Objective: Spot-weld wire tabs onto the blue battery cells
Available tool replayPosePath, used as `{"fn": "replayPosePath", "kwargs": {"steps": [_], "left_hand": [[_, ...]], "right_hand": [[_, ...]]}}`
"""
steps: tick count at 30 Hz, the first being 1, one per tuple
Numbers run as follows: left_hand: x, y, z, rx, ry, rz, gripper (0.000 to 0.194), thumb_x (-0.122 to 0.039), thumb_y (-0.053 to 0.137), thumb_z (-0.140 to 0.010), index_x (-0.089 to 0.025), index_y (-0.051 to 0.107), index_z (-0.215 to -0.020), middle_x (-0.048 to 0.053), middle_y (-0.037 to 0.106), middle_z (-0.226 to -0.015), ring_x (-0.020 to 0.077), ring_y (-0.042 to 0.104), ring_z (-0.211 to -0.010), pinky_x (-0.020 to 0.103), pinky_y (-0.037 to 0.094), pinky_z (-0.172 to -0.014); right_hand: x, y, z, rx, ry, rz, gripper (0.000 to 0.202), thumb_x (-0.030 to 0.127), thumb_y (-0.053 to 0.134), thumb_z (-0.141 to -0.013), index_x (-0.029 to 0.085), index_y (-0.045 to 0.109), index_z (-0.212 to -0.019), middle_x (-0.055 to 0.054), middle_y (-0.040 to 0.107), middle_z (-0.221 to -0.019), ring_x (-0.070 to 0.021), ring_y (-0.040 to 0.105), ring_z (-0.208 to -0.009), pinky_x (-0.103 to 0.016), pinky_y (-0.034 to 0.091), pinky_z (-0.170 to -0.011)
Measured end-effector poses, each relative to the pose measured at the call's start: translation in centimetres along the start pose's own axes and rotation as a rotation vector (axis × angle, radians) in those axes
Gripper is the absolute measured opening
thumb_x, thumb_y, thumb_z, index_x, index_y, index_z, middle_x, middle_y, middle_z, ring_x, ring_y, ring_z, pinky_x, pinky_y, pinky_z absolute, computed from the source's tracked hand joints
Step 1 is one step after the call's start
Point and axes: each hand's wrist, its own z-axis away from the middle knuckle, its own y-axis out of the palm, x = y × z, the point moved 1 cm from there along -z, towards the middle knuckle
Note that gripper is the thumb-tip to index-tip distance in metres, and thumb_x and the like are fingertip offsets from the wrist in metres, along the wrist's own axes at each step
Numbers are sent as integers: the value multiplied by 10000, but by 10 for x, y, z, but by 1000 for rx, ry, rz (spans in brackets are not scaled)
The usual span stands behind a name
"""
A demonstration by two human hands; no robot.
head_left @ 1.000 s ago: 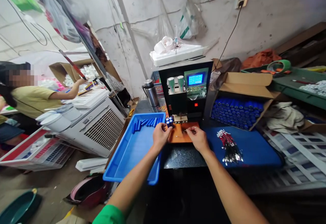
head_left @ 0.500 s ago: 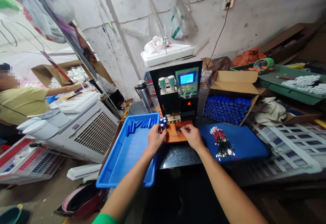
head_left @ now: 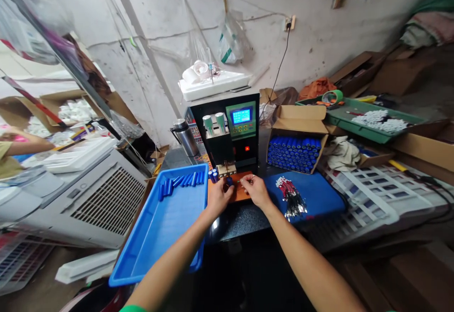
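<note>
My left hand [head_left: 219, 198] is closed on a blue cylindrical battery cell [head_left: 230, 180], held over the orange-brown board [head_left: 243, 195] just below the electrodes of a spot welder [head_left: 227, 149]. My right hand [head_left: 256, 191] pinches something thin and small at the board's right side, too small to make out. Two or so more blue cells [head_left: 213, 176] stand upright just left of the electrodes. A blue tray [head_left: 173, 236] on the left holds several blue cells lying in a row. To the right, a bundle of red and black wire leads [head_left: 291, 196] with white connectors lies on a blue pad [head_left: 319, 197].
Behind the pad stands a cardboard box [head_left: 301, 112] packed with blue cells. A steel flask [head_left: 186, 138] is left of the welder. Farther right are a green tray [head_left: 369, 122] and a white plastic crate [head_left: 376, 194]. Another person's arm [head_left: 30, 145] shows at the far left.
The view has swung to the right. My left hand has brought the blue cell rightward, from beside the electrodes to just below them. My right hand stays at the board's right side, still pinched.
</note>
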Motion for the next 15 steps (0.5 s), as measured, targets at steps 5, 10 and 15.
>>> {"fn": "replayPosePath", "kwargs": {"steps": [5, 10, 15], "left_hand": [[3, 5, 1, -6, 10, 34, 188, -297, 521, -840, -167, 597, -953, 12, 634, -805, 155, 579, -745, 262, 451, -714], [2, 5, 1, -32, 42, 40, 201, -280, 524, -847, -164, 604, -991, 8, 627, -798, 148, 565, -718, 255, 443, -690], [2, 6, 1, -39, 58, 56, 220, -278, 522, -852, -160, 600, -1021, 16, 625, -815, 151, 561, -735, 263, 443, -707]], "right_hand": [[5, 7, -8, -27, -62, 54, 295, 476, 643, -739, 183, 616, -727, -60, 670, -696, -196, 624, -665, -294, 510, -617], [7, 17, -16, 7, -65, 42, 243, 422, 611, -757, 183, 624, -716, -58, 681, -693, -201, 633, -669, -295, 513, -628], [7, 23, -19, 18, -64, 158, 236, 402, 605, -766, 175, 648, -718, -55, 689, -710, -201, 628, -682, -275, 473, -605]]}}
